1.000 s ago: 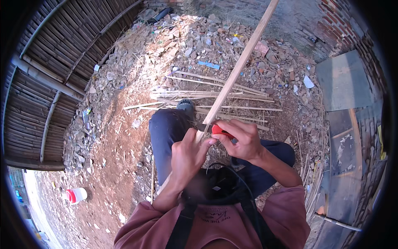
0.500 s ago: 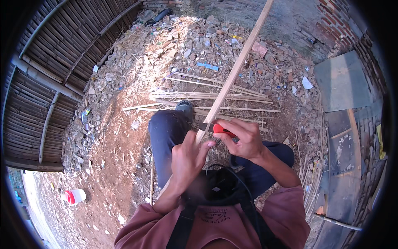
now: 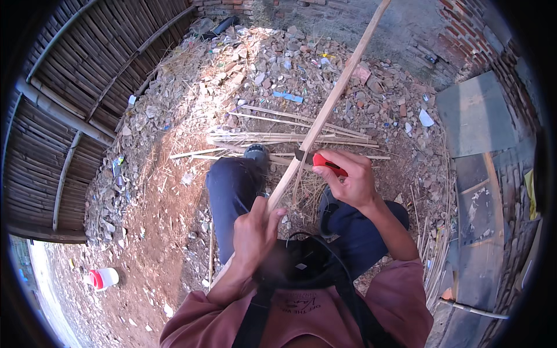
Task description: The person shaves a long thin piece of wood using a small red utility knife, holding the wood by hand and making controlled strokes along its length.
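- Outdoors, a long pale strip [image 3: 333,98] slants across the view, from beside the left forearm [image 3: 235,274] up to the top edge, above ground [image 3: 145,232] strewn with rubble.
- The left hand [image 3: 253,232] is closed around the strip's lower part, thumb raised along its side.
- The right hand [image 3: 350,177] grips a red-handled knife [image 3: 329,165], fingers pinched around the handle; its dark blade [image 3: 303,155] lies across the strip, ahead of the left hand.
- Shaving appears to be the step in hand: what looks like a thin peel [image 3: 297,182] hangs below the blade, though its exact attachment is hard to make out.
- A further stroke would, by the look of it, call for a firm left grip, a shallow blade angle and a path that stops short of the left thumb.
- By count: two hands, one knife and one strip being worked. Beyond the left shoe [image 3: 255,152] and around it lie more cut strips [image 3: 290,138], at least six; overlap prevents an exact tally.
- Farther out, one white-and-red container [image 3: 104,279] lies at left, one blue scrap [image 3: 288,97] rests amid the rubble, and one slatted wall [image 3: 58,116] stands at far left.
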### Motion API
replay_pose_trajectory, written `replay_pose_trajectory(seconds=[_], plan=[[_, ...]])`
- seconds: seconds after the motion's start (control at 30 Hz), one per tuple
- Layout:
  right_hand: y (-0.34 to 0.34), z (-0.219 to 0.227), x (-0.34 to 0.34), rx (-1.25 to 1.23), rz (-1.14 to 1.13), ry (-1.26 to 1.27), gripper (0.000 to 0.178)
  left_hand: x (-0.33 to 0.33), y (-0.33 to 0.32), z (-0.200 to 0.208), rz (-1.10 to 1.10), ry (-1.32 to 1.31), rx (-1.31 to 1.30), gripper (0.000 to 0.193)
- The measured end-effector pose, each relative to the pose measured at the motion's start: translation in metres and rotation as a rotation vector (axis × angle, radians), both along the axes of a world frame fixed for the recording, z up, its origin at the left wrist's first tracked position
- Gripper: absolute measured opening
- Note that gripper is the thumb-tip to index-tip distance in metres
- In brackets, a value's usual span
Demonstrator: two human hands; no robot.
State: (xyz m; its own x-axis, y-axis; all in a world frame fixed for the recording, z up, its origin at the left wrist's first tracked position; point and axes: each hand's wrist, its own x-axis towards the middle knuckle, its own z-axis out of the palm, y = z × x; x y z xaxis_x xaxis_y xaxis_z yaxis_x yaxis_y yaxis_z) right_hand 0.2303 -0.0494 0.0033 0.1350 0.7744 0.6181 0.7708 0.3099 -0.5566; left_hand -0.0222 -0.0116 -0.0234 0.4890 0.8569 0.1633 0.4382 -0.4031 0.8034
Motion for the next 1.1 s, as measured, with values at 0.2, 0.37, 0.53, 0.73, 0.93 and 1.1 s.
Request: replay_pose_trajectory(seconds=[0.2, 0.37, 0.53, 0.73, 0.93, 1.1], plan=[[0.002, -0.001, 0.0, 0.002, 0.002, -0.019, 0.029, -0.005, 0.003, -0.003, -0.008, 0.046, 0.006, 0.036], [0.004, 0.003, 0.0, -0.047, 0.005, -0.028, 0.029, -0.005, 0.003, -0.003, 0.001, 0.054, 0.007, 0.036], [0.008, 0.007, 0.022, 0.025, -0.13, 0.092, 0.029, -0.007, -0.002, -0.002, -0.008, 0.054, -0.02, 0.035], [0.013, 0.013, 0.043, -0.011, -0.142, -0.028, 0.028, -0.023, -0.008, -0.009, -0.022, 0.045, -0.043, 0.035], [0.022, 0.006, 0.041, -0.036, -0.086, -0.062, 0.027, -0.026, -0.012, -0.022, -0.024, 0.051, -0.042, 0.036], [0.025, 0.001, 0.055, -0.317, 0.119, 0.396, 0.028, -0.023, -0.008, -0.012, -0.056, 0.016, -0.08, 0.03]])
